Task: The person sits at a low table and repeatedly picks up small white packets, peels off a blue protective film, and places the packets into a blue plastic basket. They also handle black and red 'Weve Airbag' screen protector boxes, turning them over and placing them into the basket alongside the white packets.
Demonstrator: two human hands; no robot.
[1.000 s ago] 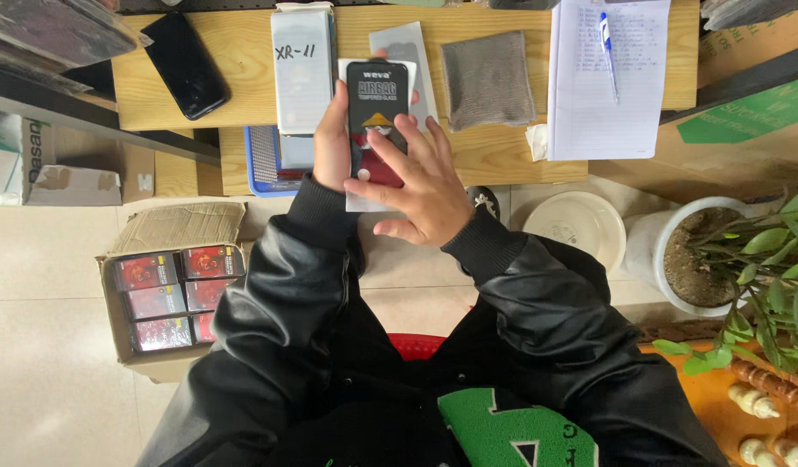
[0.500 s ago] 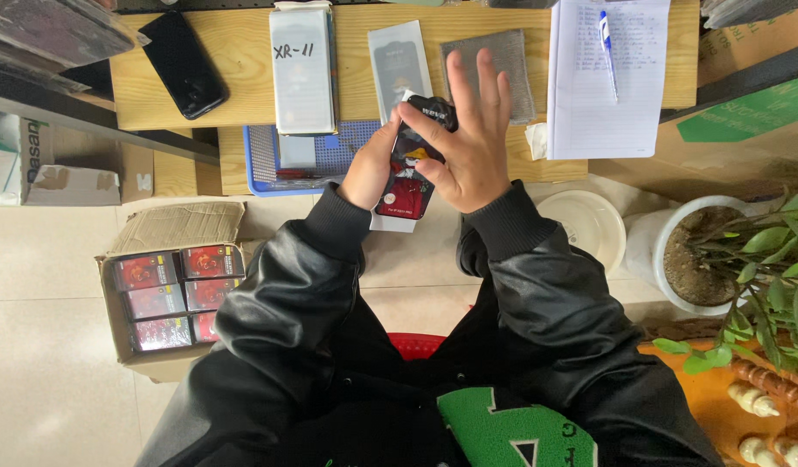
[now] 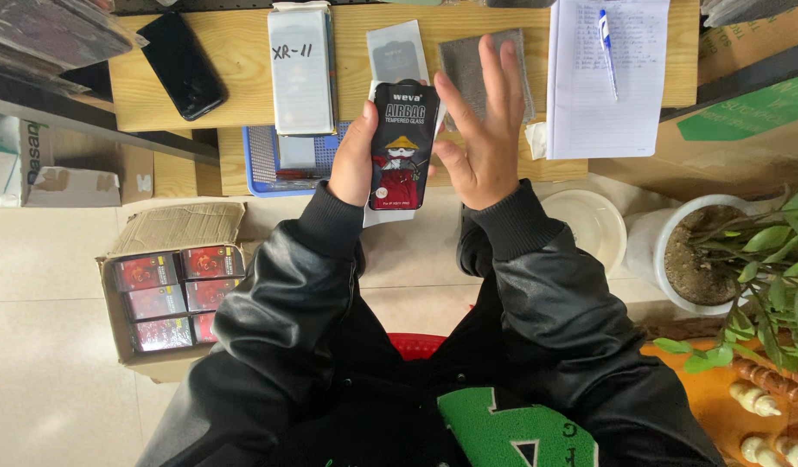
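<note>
Left hand gripping glossy flat black packet.

A wooden desk stands over pale floor tiles in even daylight.

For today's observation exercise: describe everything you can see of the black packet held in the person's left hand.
The black packet is a slim, flat, glossy rectangle with rounded corners, white lettering at the top and a red and white cartoon figure below. It stands upright, face to the camera, above the edge of the wooden desk. The left hand grips its left edge. The right hand is open beside its right edge, apparently not gripping it.
</note>
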